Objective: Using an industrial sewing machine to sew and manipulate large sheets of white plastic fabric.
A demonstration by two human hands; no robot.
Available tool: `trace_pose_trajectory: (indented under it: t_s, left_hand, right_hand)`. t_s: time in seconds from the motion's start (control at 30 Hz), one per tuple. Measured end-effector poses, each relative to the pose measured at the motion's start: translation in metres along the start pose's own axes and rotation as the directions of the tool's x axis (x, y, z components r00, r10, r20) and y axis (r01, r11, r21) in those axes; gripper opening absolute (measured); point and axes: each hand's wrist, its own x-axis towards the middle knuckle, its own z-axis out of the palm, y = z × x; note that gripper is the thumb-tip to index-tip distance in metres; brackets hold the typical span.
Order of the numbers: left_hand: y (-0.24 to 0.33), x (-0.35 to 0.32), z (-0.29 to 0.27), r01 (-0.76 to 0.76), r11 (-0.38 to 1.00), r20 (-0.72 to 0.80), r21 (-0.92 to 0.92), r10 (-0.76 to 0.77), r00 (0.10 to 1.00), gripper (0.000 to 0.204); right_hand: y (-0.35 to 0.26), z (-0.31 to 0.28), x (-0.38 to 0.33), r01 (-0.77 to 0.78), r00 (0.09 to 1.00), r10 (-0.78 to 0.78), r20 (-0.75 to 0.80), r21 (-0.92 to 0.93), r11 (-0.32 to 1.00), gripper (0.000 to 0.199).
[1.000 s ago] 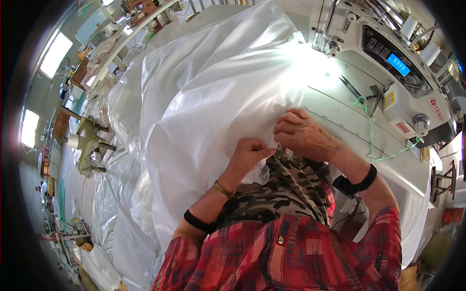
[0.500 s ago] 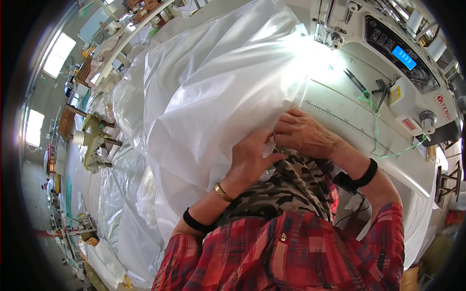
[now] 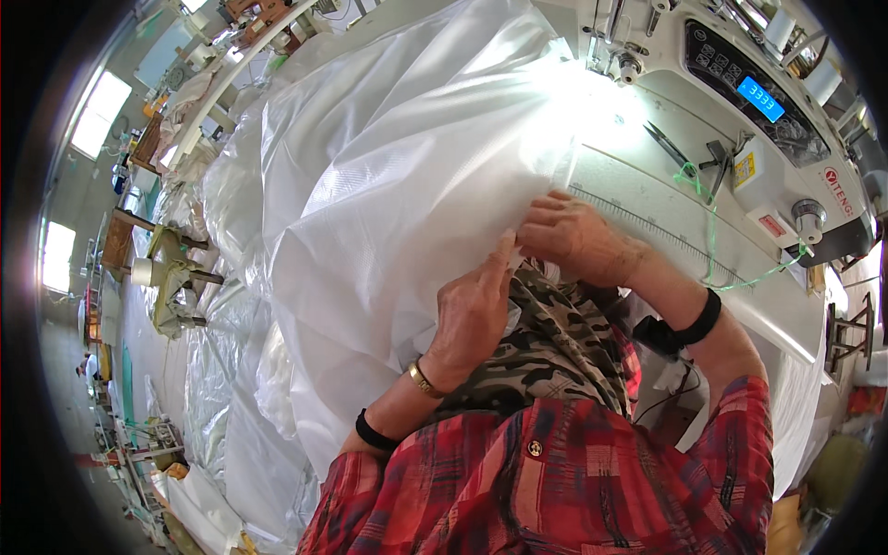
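Note:
A big sheet of white woven plastic fabric (image 3: pixel 388 176) lies piled over the sewing table and hangs down toward me. My left hand (image 3: pixel 474 310) presses flat on its near edge, thumb pointing up toward the other hand. My right hand (image 3: pixel 575 239) pinches the same edge just right of it, fingers curled over the fabric beside a ruler strip (image 3: pixel 661 231) on the table top. The two hands almost touch. The white sewing machine (image 3: pixel 731 83) stands beyond my right hand.
Scissors (image 3: pixel 675 148) and a loose green thread (image 3: pixel 717 217) lie on the machine bed. More white fabric (image 3: pixel 222 388) drapes to the floor on my left. Other sewing stations and thread stands (image 3: pixel 166 277) line the far left. A person (image 3: pixel 88 365) stands far off.
My left hand has slid up along the fabric edge toward my right hand and flattened out. The right hand has stayed at the edge, fingers stretching left.

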Motion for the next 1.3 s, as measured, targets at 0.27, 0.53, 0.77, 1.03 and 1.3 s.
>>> trace_pose_trajectory:
  t_s: [0.27,0.53,0.77,1.03,1.3]
  left_hand:
    - [0.003,0.01,-0.011,-0.108,0.99,-0.034,-0.091,0.105,0.994,0.034]
    - [-0.002,0.023,-0.007,-0.141,0.986,0.044,-0.093,0.146,0.988,0.023]
    - [-0.007,0.032,-0.004,-0.236,0.971,0.192,-0.04,0.24,0.952,0.022]
    - [-0.009,0.054,0.0,-0.38,0.925,0.258,-0.009,0.37,0.893,0.012]
    - [-0.011,0.094,0.001,-0.445,0.874,0.375,0.196,0.352,0.857,0.01]
  right_hand:
    - [0.027,-0.013,0.003,-0.107,0.992,0.116,-0.051,0.142,0.984,0.015]
    - [0.059,-0.028,0.002,-0.113,0.994,0.113,0.001,0.007,0.994,0.027]
    - [0.077,-0.031,0.003,-0.357,0.932,0.337,-0.13,-0.196,0.913,0.044]
    - [0.073,-0.021,-0.006,-0.564,0.815,0.557,-0.161,-0.442,0.697,0.053]
    - [0.067,-0.024,-0.01,-0.624,0.758,0.648,-0.079,-0.375,0.685,0.07]
